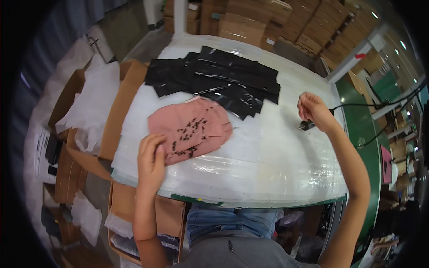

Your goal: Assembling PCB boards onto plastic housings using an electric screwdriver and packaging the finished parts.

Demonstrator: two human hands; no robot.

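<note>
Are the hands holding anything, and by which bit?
The left hand touches the pink cloth at its near left edge; the right hand is at the black corded tool. Whether either grips can't be told.

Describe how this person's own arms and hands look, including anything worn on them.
The left grip and right grip are bare human hands, with no gloves visible. The left forearm and right forearm are bare too: no sleeves, watch or wristband shows. Part of a grey top appears at the lower edge.
</note>
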